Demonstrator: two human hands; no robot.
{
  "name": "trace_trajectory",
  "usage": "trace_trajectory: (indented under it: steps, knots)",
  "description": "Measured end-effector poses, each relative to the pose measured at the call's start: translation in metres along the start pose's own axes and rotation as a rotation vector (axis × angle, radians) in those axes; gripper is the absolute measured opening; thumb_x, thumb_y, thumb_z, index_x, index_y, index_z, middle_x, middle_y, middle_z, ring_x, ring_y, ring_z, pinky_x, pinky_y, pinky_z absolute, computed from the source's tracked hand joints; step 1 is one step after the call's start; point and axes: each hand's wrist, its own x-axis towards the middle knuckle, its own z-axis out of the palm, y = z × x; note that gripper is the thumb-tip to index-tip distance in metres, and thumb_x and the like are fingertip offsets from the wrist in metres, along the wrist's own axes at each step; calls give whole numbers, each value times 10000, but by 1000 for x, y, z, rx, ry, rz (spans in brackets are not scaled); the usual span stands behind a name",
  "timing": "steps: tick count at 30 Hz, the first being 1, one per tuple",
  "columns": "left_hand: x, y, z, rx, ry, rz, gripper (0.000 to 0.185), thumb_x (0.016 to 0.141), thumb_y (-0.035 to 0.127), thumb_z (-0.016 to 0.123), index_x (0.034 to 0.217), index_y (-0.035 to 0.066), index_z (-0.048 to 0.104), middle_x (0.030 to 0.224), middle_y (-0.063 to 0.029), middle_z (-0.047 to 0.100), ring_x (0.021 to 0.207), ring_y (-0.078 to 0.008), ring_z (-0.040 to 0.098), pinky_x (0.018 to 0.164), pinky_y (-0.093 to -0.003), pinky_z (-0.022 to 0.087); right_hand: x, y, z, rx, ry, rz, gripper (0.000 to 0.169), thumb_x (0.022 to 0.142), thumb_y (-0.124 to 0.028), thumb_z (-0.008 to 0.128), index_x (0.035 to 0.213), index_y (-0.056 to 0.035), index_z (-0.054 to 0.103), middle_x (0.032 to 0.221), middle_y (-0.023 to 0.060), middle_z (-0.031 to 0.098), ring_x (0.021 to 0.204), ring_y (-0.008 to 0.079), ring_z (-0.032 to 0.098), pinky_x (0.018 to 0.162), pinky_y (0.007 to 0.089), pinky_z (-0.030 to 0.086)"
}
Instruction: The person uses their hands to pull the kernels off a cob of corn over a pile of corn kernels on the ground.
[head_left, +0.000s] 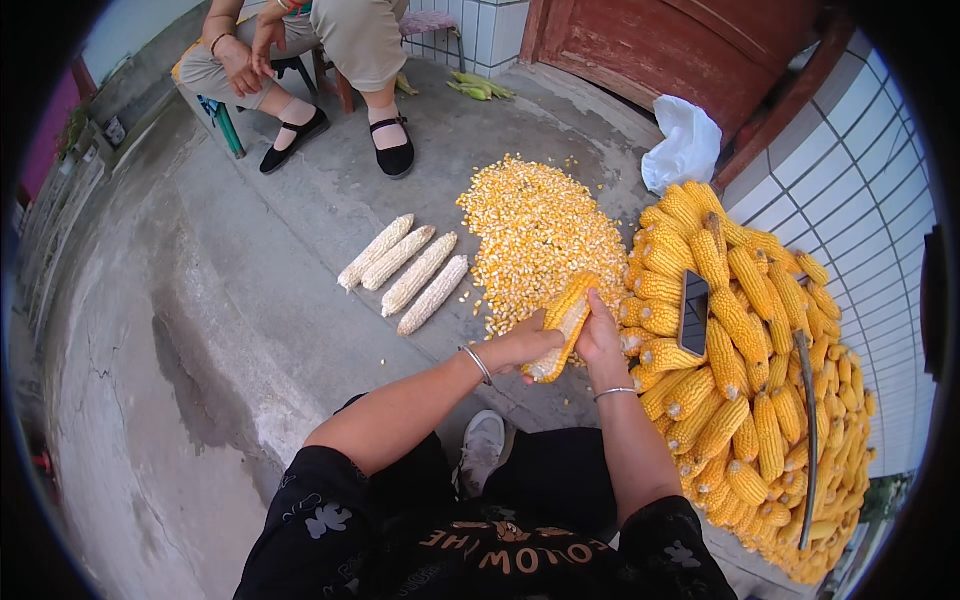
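Between my hands is a partly shelled corn cob (564, 324), tilted, with a bare pale strip along its middle and yellow kernels on both sides. My left hand (537, 343) grips its lower left part, thumb on the bare strip. The upper right side is held by my right hand (598, 330). Just beyond the cob, a heap of loose corn kernels (544, 225) lies on the concrete. Several stripped corn cobs (424, 274) rest side by side to the left of the heap. At the right, a large pile of unshelled dried corn ears (769, 435) reaches close to my right hand.
A smartphone (694, 313) and a dark rod (808, 442) lie on the corn pile. Behind it are a white plastic bag (681, 142), a tiled wall (840, 180) and a red door (660, 52). Green husks (481, 86) lie near the door. Another person (300, 67) sits at upper left.
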Motion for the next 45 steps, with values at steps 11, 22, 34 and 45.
trace_trajectory:
  steps: [11, 22, 34, 45]
  knots:
    - [11, -9, -6, -32, -31, 122, 444, 786, 170, 496, 1190, 54, 353, 831, -85, 532, 610, -140, 560, 327, -279, 436, -1, 0, 5, 190, -54, 73, 335, 809, -198, 472, 1095, -23, 464, 1014, 146, 538, 945, 293, 513, 883, 446, 404]
    - [1, 5, 6, 51, 28, 117, 497, 781, 160, 496, 1238, 77, 318, 900, -79, 532, 639, -128, 563, 318, -268, 442, -12, -1, 17, 96, 12, -124, 234, 863, -197, 544, 1022, -36, 485, 923, 96, 544, 840, 218, 545, 746, 371, 482]
    - [2, 3, 7, 43, -33, 89, 494, 787, 164, 479, 1238, 70, 301, 903, -83, 527, 624, -141, 566, 346, -280, 461, -11, -6, 12, 200, -5, -7, 298, 858, -269, 550, 1058, -55, 495, 963, 93, 558, 861, 225, 549, 781, 393, 473]
    - [0, 2, 2, -17, -54, 53, 472, 771, 159, 476, 1208, 48, 336, 951, -95, 526, 767, -165, 564, 561, -299, 496, -14, -7, 15, 133, -76, -148, 234, 839, -134, 567, 1047, -49, 501, 936, 80, 562, 851, 203, 547, 796, 367, 465]
